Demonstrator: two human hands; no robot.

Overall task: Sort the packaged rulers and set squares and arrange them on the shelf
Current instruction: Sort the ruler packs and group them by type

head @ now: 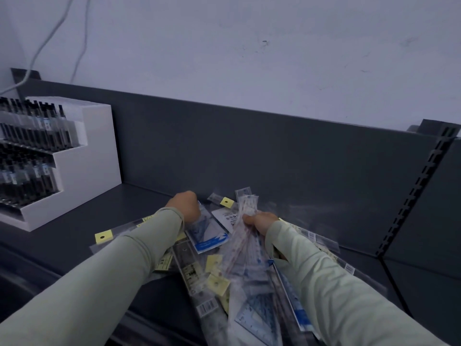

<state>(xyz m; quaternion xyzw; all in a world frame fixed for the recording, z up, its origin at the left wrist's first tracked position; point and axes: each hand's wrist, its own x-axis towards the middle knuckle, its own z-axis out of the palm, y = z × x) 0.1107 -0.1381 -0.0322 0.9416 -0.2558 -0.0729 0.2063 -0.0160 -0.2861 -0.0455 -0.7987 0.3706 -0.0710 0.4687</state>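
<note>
Our right hand (262, 222) clamps its fingers (248, 219) on a ruler bundle (243, 248) at lower centre, above the pile (192, 270) on the shelf (74, 245). Our left hand (185, 206) curls over a set-square pack (209, 236); we cannot tell its grip. The slick ruler bundle could fan out and slide loose.

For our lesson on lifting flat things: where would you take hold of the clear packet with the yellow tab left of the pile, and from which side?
I would pinch the packet at its yellow tab end, coming from the left. It lies flat on the shelf, and that end pokes out free, while the rest runs under the left sleeve toward the pile.
</note>
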